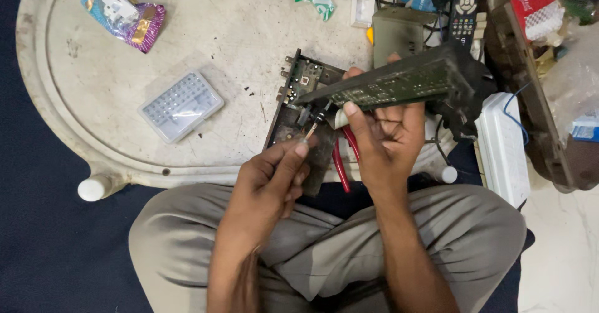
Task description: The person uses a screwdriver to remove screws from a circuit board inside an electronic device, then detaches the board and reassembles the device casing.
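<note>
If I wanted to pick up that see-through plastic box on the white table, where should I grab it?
Grab the clear plastic box across its two long sides, coming straight down from above. It lies flat and tilted on the white table, with bare space all around, so your fingers probably fit on both edges.

The circuit board (387, 87) gripped in the right hand (387, 141) looks matt dark green, dusty, with dull speckled solder. Below it, the chassis (298, 116) under the left hand (274, 176) is bare metal, grimy and scratched. Just beneath the right hand, plier handles (340, 163) show glossy red plastic. The counter (237, 32) beyond both hands is pale, scuffed, stained plastic. Far left of the left hand lie a clear ribbed plastic case (181, 106) and a shiny crinkled foil wrapper (125, 15). The trousers (324, 244) are soft matt grey cloth.
</note>
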